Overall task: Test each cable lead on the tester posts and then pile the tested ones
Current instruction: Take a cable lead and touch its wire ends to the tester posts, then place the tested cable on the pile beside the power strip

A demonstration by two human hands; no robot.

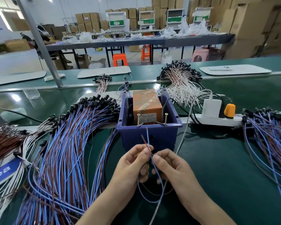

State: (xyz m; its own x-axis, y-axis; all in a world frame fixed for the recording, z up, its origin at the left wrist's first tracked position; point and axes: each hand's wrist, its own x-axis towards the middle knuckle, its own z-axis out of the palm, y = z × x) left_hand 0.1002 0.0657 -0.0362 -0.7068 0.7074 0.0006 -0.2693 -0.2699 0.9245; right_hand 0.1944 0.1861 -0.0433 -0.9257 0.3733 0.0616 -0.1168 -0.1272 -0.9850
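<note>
My left hand (pixel 131 166) and my right hand (pixel 170 166) meet just in front of the blue box (pixel 162 137). Together they pinch one cable lead (pixel 148 140), a brown wire and a blue wire whose bare tips point up towards the box. The blue wire loops down below my hands. Two screw posts (pixel 138 120) (pixel 166 118) stand upright on the box's near rim, in front of an orange tester unit (pixel 147 106). The wire tips sit below and between the posts, not touching them. A large pile of blue-and-brown leads (pixel 68 143) lies left of the box.
Another heap of blue-and-brown leads (pixel 269 135) lies at the right. A white power strip (pixel 217 120) with a white charger and an orange plug sits right of the box. Pink-and-white leads (pixel 180 78) lie behind it. Brown and white wires (pixel 5 143) lie far left.
</note>
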